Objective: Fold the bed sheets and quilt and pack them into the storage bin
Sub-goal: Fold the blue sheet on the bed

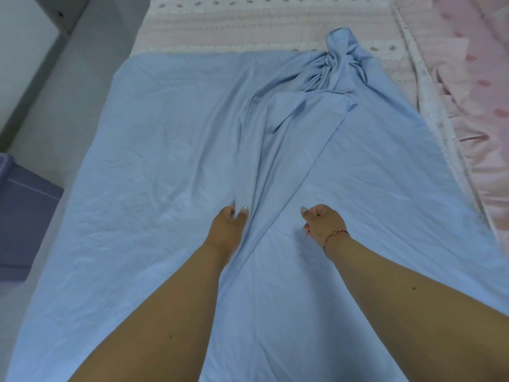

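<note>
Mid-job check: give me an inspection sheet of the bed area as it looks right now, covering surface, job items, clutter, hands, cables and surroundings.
Surface: bed with a pale patterned cover, mostly hidden under the sheet.
Job's things: blue sheet spread flat, with a bunched ridge running up its middle to a twisted knot at the far end; pink quilt crumpled along the right edge; purple storage bin on the floor at the left, partly out of frame.
Clutter: nothing seen.
Hands: left hand pinches the ridge of sheet; right hand has curled fingers on the sheet, grip unclear; thread bracelet at that wrist.
Cables: nothing seen.
Surroundings: grey floor at left.
</note>
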A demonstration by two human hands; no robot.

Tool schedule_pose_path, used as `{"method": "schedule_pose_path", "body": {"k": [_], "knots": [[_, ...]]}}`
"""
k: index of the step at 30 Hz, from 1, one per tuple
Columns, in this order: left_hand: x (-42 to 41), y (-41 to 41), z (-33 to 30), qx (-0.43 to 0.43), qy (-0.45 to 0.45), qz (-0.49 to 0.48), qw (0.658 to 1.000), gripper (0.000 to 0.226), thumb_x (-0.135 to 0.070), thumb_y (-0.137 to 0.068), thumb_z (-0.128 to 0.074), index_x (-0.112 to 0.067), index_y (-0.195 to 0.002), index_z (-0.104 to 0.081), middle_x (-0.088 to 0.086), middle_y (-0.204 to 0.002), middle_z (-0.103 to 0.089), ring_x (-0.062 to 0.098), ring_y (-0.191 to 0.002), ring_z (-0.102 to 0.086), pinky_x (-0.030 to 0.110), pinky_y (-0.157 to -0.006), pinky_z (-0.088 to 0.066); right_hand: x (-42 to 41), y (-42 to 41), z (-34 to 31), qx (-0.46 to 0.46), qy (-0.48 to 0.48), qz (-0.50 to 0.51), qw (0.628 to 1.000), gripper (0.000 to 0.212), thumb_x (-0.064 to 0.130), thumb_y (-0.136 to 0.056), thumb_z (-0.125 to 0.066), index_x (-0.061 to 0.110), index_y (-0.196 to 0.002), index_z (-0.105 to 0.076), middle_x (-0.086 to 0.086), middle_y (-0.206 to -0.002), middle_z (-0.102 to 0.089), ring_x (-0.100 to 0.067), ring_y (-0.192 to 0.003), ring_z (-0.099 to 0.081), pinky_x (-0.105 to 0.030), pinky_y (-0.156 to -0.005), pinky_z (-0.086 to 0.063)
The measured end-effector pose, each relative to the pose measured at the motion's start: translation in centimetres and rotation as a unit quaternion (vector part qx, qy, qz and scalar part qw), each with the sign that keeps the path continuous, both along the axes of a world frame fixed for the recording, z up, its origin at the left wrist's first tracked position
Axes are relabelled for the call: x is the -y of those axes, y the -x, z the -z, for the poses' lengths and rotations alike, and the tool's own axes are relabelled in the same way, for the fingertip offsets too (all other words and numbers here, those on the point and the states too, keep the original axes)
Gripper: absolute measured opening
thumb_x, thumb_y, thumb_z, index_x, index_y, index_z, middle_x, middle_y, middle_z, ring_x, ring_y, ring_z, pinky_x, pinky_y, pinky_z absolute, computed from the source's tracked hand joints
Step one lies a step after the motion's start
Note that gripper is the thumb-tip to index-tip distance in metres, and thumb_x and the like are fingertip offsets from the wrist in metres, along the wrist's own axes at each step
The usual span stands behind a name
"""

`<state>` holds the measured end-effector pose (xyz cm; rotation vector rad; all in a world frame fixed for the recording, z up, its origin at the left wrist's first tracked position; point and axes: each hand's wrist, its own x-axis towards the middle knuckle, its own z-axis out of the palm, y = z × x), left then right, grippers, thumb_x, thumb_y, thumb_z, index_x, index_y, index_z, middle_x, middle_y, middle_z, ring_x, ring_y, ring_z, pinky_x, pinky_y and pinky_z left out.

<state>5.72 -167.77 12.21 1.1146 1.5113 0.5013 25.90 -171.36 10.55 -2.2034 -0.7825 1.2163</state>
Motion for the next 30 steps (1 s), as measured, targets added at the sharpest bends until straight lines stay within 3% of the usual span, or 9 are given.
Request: {"method": "schedule_pose_path", "body": {"k": [5, 10, 13, 16, 18, 21, 23, 25, 30], "knots": [[2.4, -2.4, -0.6, 0.019, 0.038, 0.086, 0.995, 0.026, -0.02, -0.095, -0.06, -0.014, -0.12, -0.061, -0.003, -0.105, -0.061, 0.009, -0.096, -0.055, 0.0, -0.056, -0.04, 1.0, -1.6, -0.5, -0.005, -0.016, 0.021, 1.0, 0.03, 0.042, -0.092, -0.051, 0.015, -0.079, -0.052, 0.0, -0.067, -0.063, -0.022, -0.072, -0.062, -0.038, -0.079, -0.052], [6.2, -5.2, 0.5, 0.034, 0.106, 0.192, 0.975, 0.006, -0.021, -0.091, -0.064, -0.024, -0.088, -0.067, -0.007, -0.088, -0.066, 0.005, -0.08, -0.057, 0.007, -0.062, -0.044, 1.8, -3.4, -0.8, 0.01, -0.04, 0.041, 0.998, 0.035, 0.041, -0.092, -0.05, 0.007, -0.086, -0.058, 0.0, -0.065, -0.061, -0.021, -0.066, -0.058, -0.037, -0.075, -0.051], [10.5, -7.2, 1.8, -0.055, 0.161, 0.39, 0.905, 0.035, -0.032, -0.088, -0.067, -0.013, -0.063, -0.051, -0.008, -0.057, -0.041, 0.007, -0.057, -0.039, 0.02, -0.056, -0.036, 2.4, -4.6, -0.9, 0.028, -0.052, 0.044, 0.997, 0.04, 0.042, -0.093, -0.048, 0.004, -0.086, -0.059, -0.004, -0.067, -0.06, -0.022, -0.066, -0.054, -0.036, -0.072, -0.048], [14.2, -8.8, 2.3, -0.101, 0.176, 0.549, 0.811, 0.026, -0.033, -0.09, -0.062, -0.01, -0.08, -0.057, -0.002, -0.07, -0.042, 0.015, -0.072, -0.042, 0.028, -0.071, -0.038, 3.2, -5.6, -0.6, 0.029, -0.058, 0.048, 0.997, 0.042, 0.042, -0.094, -0.046, 0.003, -0.089, -0.061, -0.003, -0.065, -0.061, -0.023, -0.069, -0.057, -0.038, -0.077, -0.049], [15.1, -9.1, 2.6, -0.116, 0.184, 0.584, 0.782, 0.02, -0.025, -0.091, -0.059, -0.006, -0.086, -0.053, 0.0, -0.071, -0.04, 0.018, -0.071, -0.042, 0.031, -0.078, -0.039, 3.7, -6.1, -0.4, 0.023, -0.052, 0.041, 0.998, 0.038, 0.041, -0.095, -0.045, 0.008, -0.084, -0.06, -0.002, -0.065, -0.061, -0.023, -0.07, -0.058, -0.038, -0.079, -0.049], [15.3, -9.3, 3.3, -0.057, 0.3, 0.467, 0.83, 0.01, -0.023, -0.091, -0.063, -0.016, -0.094, -0.058, 0.002, -0.087, -0.055, 0.015, -0.079, -0.056, 0.034, -0.087, -0.053, 4.2, -6.7, -0.2, 0.012, -0.036, 0.028, 0.999, 0.035, 0.042, -0.096, -0.042, 0.015, -0.079, -0.058, -0.001, -0.063, -0.06, -0.019, -0.064, -0.055, -0.034, -0.074, -0.047], [14.6, -9.4, 4.1, -0.026, 0.329, 0.322, 0.887, 0.022, -0.028, -0.09, -0.066, -0.015, -0.107, -0.061, 0.002, -0.096, -0.062, 0.013, -0.087, -0.06, 0.028, -0.082, -0.053, 4.7, -7.2, 0.0, 0.008, -0.018, 0.021, 1.0, 0.037, 0.042, -0.096, -0.039, 0.015, -0.08, -0.058, -0.001, -0.061, -0.058, -0.016, -0.06, -0.053, -0.029, -0.067, -0.043], [13.6, -9.5, 4.6, 0.014, 0.329, 0.202, 0.923, 0.017, -0.03, -0.09, -0.065, -0.017, -0.099, -0.062, 0.001, -0.09, -0.066, 0.012, -0.08, -0.06, 0.027, -0.074, -0.051, 5.1, -7.6, 0.2, 0.0, -0.005, 0.018, 1.0, 0.039, 0.042, -0.097, -0.037, 0.015, -0.079, -0.057, -0.001, -0.06, -0.058, -0.016, -0.059, -0.052, -0.03, -0.068, -0.044], [11.4, -11.0, 4.6, 0.142, 0.317, -0.014, 0.938, 0.012, -0.021, -0.094, -0.059, -0.013, -0.102, -0.065, 0.007, -0.097, -0.069, 0.019, -0.082, -0.063, 0.031, -0.077, -0.051, 6.0, -8.3, 0.5, -0.046, 0.011, 0.037, 0.998, 0.041, 0.039, -0.099, -0.037, 0.013, -0.072, -0.054, -0.005, -0.059, -0.056, -0.018, -0.054, -0.05, -0.037, -0.077, -0.047]]}}
